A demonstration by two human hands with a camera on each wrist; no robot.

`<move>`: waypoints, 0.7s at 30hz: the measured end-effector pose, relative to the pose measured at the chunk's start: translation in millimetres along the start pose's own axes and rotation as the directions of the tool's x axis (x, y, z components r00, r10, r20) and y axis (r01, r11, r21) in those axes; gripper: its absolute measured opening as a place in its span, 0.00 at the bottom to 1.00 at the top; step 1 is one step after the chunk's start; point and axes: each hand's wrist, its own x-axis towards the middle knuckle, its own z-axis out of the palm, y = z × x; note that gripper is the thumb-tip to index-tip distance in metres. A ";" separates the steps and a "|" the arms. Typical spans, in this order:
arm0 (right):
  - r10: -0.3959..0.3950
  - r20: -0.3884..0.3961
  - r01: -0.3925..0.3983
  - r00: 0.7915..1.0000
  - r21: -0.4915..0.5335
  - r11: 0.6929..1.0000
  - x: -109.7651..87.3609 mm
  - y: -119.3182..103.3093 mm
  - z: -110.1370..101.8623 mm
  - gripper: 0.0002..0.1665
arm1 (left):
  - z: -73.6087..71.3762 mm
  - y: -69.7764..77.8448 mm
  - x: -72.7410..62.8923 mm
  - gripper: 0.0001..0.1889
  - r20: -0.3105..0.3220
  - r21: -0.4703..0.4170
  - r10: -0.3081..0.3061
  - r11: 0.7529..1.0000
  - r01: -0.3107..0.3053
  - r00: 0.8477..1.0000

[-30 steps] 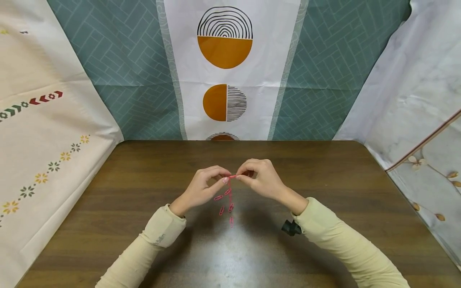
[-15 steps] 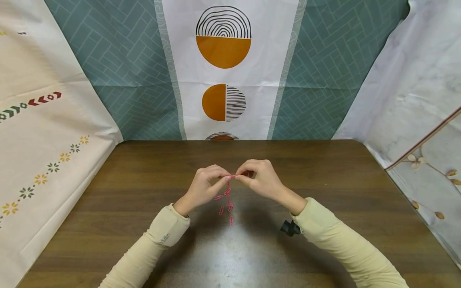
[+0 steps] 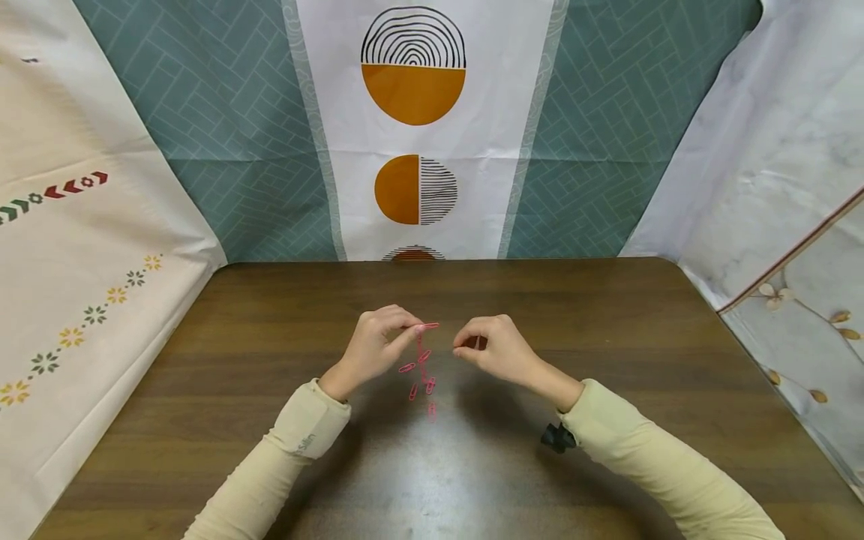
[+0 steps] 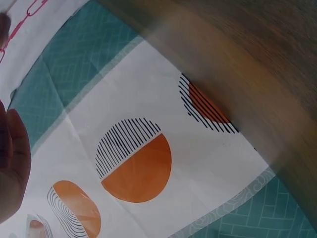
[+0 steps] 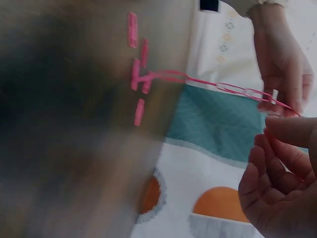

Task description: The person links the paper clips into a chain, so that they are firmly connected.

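Pinched between thumb and fingers of my left hand (image 3: pixel 378 345) is a chain of linked pink paper clips (image 5: pixel 198 80). Its top clip (image 3: pixel 431 325) sticks out to the right of those fingertips, and the rest dangles toward the table. My right hand (image 3: pixel 502 352) hovers a short gap to the right, fingers loosely curled, nothing visible between them. Below the chain, several loose pink paper clips (image 3: pixel 413 391) lie on the table. In the left wrist view, only part of the left hand (image 4: pixel 12 158) and a stretch of the chain (image 4: pixel 19 27) show at the left edge.
The brown wooden table (image 3: pixel 607 315) stretches around both hands. Behind it hangs a patterned teal and white cloth (image 3: pixel 486 97), with pale cloths on either side. A small black device (image 3: pixel 558 437) sits at the right wrist.
The right hand has let go of the top clip and moved right and slightly down. The left hand keeps the chain, the top clip now showing free at one end.
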 end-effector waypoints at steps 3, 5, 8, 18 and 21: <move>0.042 0.100 -0.046 0.994 0.033 0.998 -5.5 4.7 6.0 0.03 | -0.9 -1.4 0.1 0.05 0.010 -0.002 -0.001 1.000 0.002 1.000; 0.068 0.177 -0.078 0.982 0.051 0.996 -8.6 8.2 11.8 0.04 | -1.3 -1.5 0.6 0.04 0.016 -0.007 -0.006 1.000 0.006 1.000; 0.106 0.299 -0.135 0.948 0.077 0.988 -13.3 13.5 23.3 0.08 | -1.9 -1.7 0.5 0.04 0.018 -0.016 -0.012 1.000 0.012 1.000; 0.299 0.395 -0.392 0.868 0.177 0.903 -30.2 23.3 53.5 0.17 | -2.8 -2.5 0.2 0.05 0.024 -0.049 -0.030 0.998 0.031 0.999; 0.321 0.369 -0.405 0.872 0.175 0.898 -32.9 22.6 55.7 0.16 | -2.5 -4.0 1.0 0.05 0.031 -0.048 -0.028 0.998 0.029 0.999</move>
